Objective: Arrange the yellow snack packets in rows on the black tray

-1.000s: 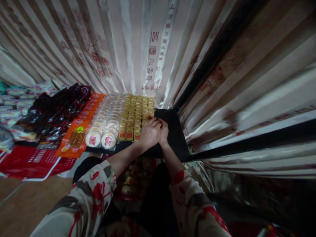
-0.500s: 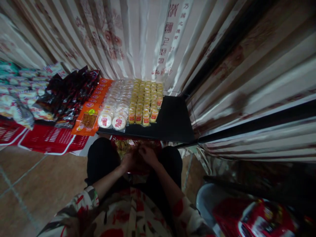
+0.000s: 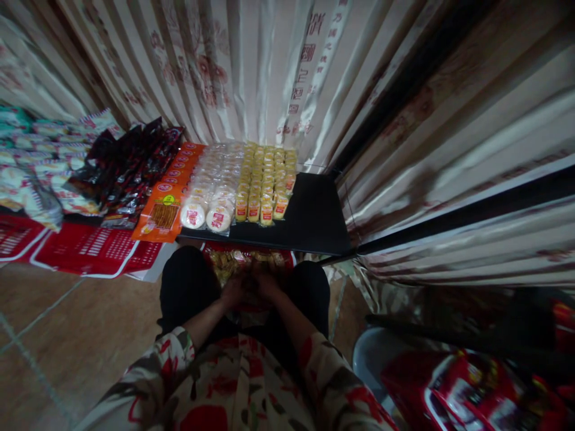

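Both my hands are down in my lap, between my knees in black trousers. My left hand (image 3: 232,293) and my right hand (image 3: 268,285) rest side by side at the mouth of a red bag of small yellow packets (image 3: 245,260). Their fingers are sunk among the packets in dim light and do not show clearly. Ahead, on a black shelf (image 3: 314,221), lie neat rows of the same yellow packets (image 3: 265,179), with the right part of the shelf bare.
Left of the yellow rows lie white round cakes (image 3: 211,200), orange packs (image 3: 164,206), dark red-black packs (image 3: 130,164) and pale packs. Red crates (image 3: 90,254) sit below. A striped curtain (image 3: 251,72) hangs behind. A red bag (image 3: 471,389) and a grey bin (image 3: 366,359) stand at lower right.
My hands left the front of the yellow rows on the shelf and dropped to the bag in my lap. The view tilted downward.
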{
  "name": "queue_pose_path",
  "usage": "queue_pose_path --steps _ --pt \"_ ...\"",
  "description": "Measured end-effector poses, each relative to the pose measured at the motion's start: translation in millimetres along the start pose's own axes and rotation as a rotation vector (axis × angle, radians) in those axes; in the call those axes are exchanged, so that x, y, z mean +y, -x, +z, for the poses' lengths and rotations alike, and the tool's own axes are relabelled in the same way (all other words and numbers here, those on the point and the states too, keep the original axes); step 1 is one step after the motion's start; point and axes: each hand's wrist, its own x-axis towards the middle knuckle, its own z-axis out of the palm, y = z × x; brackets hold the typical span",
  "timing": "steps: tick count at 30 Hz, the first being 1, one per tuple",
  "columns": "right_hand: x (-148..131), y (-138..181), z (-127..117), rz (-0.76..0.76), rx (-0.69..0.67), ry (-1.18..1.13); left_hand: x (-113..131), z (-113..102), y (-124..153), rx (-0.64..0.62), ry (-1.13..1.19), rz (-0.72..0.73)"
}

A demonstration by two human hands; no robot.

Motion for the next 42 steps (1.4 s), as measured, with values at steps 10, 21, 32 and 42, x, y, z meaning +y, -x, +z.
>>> queue_pose_path --steps 10,21,32,42 --pt "-14 4 -25 -0.077 -0.075 -0.258 0 -9 1 0.223 0.361 -0.094" --pt "-29 10 -62 0.009 0.137 -0.875 45 -37 15 0.305 1.245 -0.304" --pt "-53 22 -86 0.110 0.440 -1.156 109 -44 10 0.343 1.444 -0.148" --pt "-20 -24 -162 0.003 0.727 -1.007 159 -43 -42 0.359 1.013 -0.020"
